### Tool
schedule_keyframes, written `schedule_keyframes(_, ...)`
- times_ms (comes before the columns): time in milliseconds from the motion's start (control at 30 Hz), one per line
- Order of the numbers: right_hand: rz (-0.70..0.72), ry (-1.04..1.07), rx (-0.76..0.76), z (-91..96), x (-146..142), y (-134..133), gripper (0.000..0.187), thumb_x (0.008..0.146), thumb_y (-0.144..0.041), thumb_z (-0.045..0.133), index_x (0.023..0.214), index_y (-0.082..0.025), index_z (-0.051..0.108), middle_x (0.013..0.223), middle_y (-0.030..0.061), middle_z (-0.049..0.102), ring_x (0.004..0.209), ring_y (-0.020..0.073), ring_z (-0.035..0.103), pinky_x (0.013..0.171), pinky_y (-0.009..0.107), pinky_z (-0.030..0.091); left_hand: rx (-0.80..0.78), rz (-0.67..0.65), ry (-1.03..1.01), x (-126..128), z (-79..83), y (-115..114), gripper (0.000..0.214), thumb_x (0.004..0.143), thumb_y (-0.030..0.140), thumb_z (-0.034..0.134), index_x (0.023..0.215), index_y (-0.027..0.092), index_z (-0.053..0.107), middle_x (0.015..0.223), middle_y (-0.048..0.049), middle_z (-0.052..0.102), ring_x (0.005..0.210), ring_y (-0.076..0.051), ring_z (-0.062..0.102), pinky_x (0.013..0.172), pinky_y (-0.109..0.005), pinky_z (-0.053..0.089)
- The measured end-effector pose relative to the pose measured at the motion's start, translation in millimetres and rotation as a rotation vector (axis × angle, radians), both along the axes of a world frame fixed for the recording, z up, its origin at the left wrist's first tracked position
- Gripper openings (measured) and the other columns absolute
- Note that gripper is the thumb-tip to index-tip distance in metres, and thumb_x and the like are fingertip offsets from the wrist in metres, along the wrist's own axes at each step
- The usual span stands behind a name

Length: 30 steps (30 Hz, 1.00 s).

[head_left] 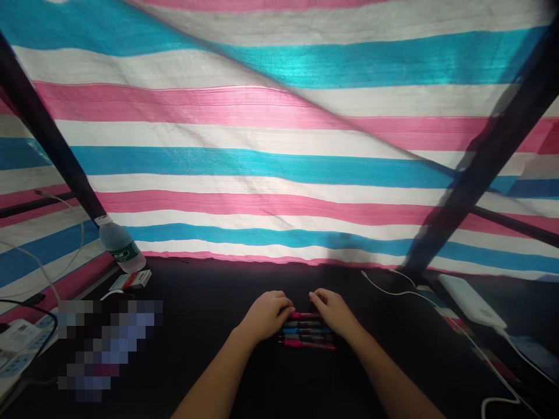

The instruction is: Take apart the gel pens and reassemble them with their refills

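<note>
A row of slim pens (308, 330) lies just below the middle of the frame, side by side and roughly level, with pink ones at the far and near sides and blue and dark ones between. The left hand (271, 314) is at the row's left ends, fingers bent and thumb by the tip of the farthest pink pen; whether it pinches that pen or only rests against it, I cannot tell. The right hand (332, 311) covers the upper right ends, its thumb and forefinger drawn close together just beyond the row (whether anything sits between them is too small to tell). The nearer pens show between the wrists.

The black tabletop (196, 302) runs to a far edge where the striped sheet (262, 134) comes down, a fair stretch beyond the fingertips. To the left, room reaches from the forearm to a pixelated patch (117, 349) at lower left, with a bottle (120, 247) and a small box (133, 280) above it and a power strip (26, 349) along the frame's edge. To the right, it reaches to a white cable (404, 292) and a white slab-like device (471, 301). Dark poles slant down at both sides.
</note>
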State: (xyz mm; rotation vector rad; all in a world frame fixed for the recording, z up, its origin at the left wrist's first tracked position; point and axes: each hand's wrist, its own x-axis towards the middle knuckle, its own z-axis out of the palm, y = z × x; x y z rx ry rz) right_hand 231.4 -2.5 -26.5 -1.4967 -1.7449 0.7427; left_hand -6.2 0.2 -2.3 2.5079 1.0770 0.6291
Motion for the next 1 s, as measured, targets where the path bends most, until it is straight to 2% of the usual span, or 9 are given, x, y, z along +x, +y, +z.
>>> schedule_keyframes(267,-0.066,0.168,-0.085,-4.0,9.9,10.8,0.058,0.096,-0.065,0.040,0.075,-0.019,0.069,0.060,-0.0011,0.055,0.059,0.0182,0.053,0.058,0.029,0.039,-0.124,0.099,-0.159,0.6,-8.5,5.9,0.039,0.104,0.041,0.045,0.092,0.019,0.075,0.091,-0.0051,0.067,0.085,-0.019,0.063,0.081,-0.030,0.049)
schedule_keyframes(367,-0.066,0.219,-0.098,-2.2,12.2,7.4,0.060,0.095,-0.069,0.040,0.079,-0.019,0.069,0.065,0.0001,0.058,0.064,0.0190,0.056,0.061,0.029,0.044,-0.149,0.089,-0.151,0.9,-5.9,6.6,0.038,0.104,0.042,0.045,0.098,0.019,0.075,0.094,-0.0052,0.066,0.089,-0.019,0.063,0.086,-0.031,0.050)
schedule_keyframes(467,-0.048,0.226,-0.071,0.3,16.6,-6.4,0.053,0.093,-0.068,0.049,0.089,-0.019,0.071,0.084,0.0038,0.066,0.083,0.0227,0.063,0.076,0.033,0.051,-0.180,0.056,-0.119,-1.7,-0.2,0.2,0.036,0.102,0.044,0.047,0.106,0.019,0.074,0.103,-0.0060,0.065,0.096,-0.020,0.064,0.091,-0.033,0.051)
schedule_keyframes(567,0.055,0.139,0.042,0.1,21.6,-31.4,0.046,0.093,-0.060,0.055,0.111,-0.020,0.070,0.116,0.0096,0.065,0.110,0.0266,0.062,0.099,0.038,0.049,-0.154,0.019,-0.082,-7.5,0.5,-15.1,0.042,0.096,0.048,0.059,0.127,0.021,0.066,0.124,-0.0097,0.061,0.116,-0.025,0.059,0.104,-0.039,0.049)
schedule_keyframes(633,0.122,0.020,0.084,-1.8,23.3,-51.1,0.050,0.095,-0.055,0.056,0.133,-0.022,0.061,0.142,0.0123,0.053,0.135,0.0282,0.049,0.114,0.041,0.039,-0.143,0.009,-0.072,-11.8,-4.3,-27.6,0.064,0.091,0.050,0.066,0.147,0.022,0.050,0.147,-0.0133,0.049,0.136,-0.029,0.048,0.116,-0.044,0.041)
schedule_keyframes(700,0.142,-0.122,0.072,-4.8,22.4,-69.3,0.066,0.094,-0.055,0.058,0.151,-0.024,0.046,0.159,0.0120,0.037,0.147,0.0295,0.034,0.121,0.044,0.032,-0.147,0.016,-0.019,-14.6,-12.5,-39.1,0.084,0.088,0.053,0.069,0.158,0.023,0.032,0.163,-0.0146,0.031,0.149,-0.032,0.033,0.121,-0.048,0.035)
schedule_keyframes(767,0.133,-0.259,0.046,-8.9,18.9,-83.4,0.080,0.093,-0.058,0.059,0.160,-0.027,0.030,0.168,0.0084,0.023,0.153,0.0302,0.024,0.122,0.045,0.031,-0.107,0.045,0.056,-15.3,-22.1,-47.7,0.097,0.085,0.055,0.071,0.162,0.025,0.021,0.169,-0.0142,0.019,0.154,-0.036,0.020,0.123,-0.054,0.029)
schedule_keyframes(833,0.118,-0.380,0.033,-13.3,13.8,-92.0,0.088,0.092,-0.061,0.058,0.164,-0.028,0.019,0.171,0.0058,0.017,0.155,0.0316,0.018,0.125,0.047,0.026,-0.030,0.098,0.111,-14.2,-31.0,-53.2,0.097,0.088,0.057,0.067,0.164,0.025,0.014,0.170,-0.0147,0.015,0.155,-0.039,0.012,0.124,-0.062,0.023)
schedule_keyframes(1000,0.075,-0.458,0.040,-19.2,5.6,-95.1,0.090,0.092,-0.066,0.056,0.164,-0.029,0.016,0.172,0.0045,0.009,0.156,0.0341,0.015,0.126,0.049,0.021,0.065,0.133,0.173,-10.1,-43.5,-55.5,0.089,0.097,0.059,0.051,0.164,0.023,0.005,0.170,-0.0145,0.012,0.154,-0.038,0.015,0.122,-0.061,0.028)
